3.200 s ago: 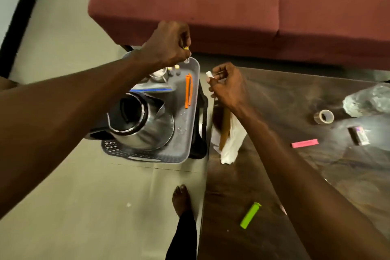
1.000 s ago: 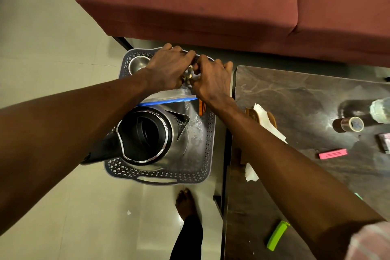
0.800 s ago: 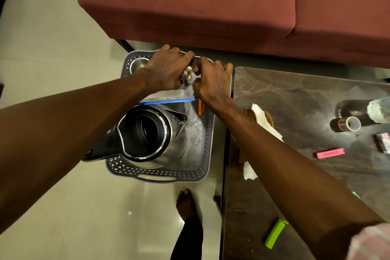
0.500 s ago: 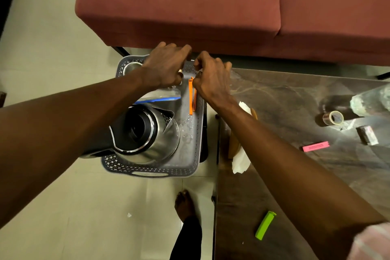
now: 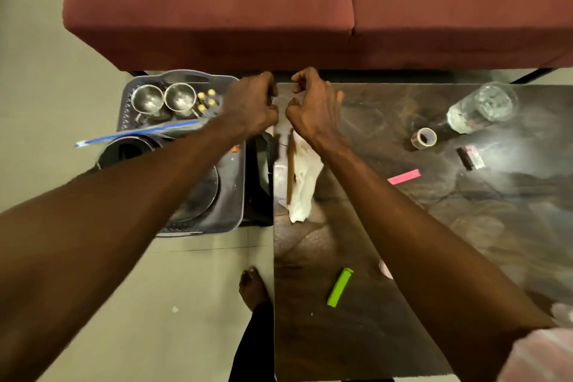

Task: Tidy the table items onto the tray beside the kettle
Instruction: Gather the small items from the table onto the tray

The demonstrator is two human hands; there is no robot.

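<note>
The grey tray [image 5: 231, 195] sits on the floor left of the dark table [image 5: 465, 226]. It holds the steel kettle [image 5: 198, 195], mostly hidden under my left forearm, two steel cups [image 5: 164, 98], small yellow-capped pieces [image 5: 207, 99] and a zip bag with a blue strip [image 5: 139, 133]. My left hand [image 5: 252, 105] and my right hand [image 5: 313, 105] are side by side at the table's far left corner. Both have their fingers curled closed, and I cannot make out anything in them. On the table lie a green clip [image 5: 340, 287], a pink strip [image 5: 403, 176], a tape roll [image 5: 424, 137] and a small box [image 5: 471, 157].
A white tissue [image 5: 305, 183] with a brown stick [image 5: 290, 170] lies under my right wrist. A clear glass [image 5: 483, 107] lies at the table's far right. A red sofa [image 5: 310, 9] runs along the back. My bare foot [image 5: 252, 287] stands by the table's left edge.
Both hands have left the far end of the tray and moved right to the table's corner. The cups and yellow-capped pieces they covered now show.
</note>
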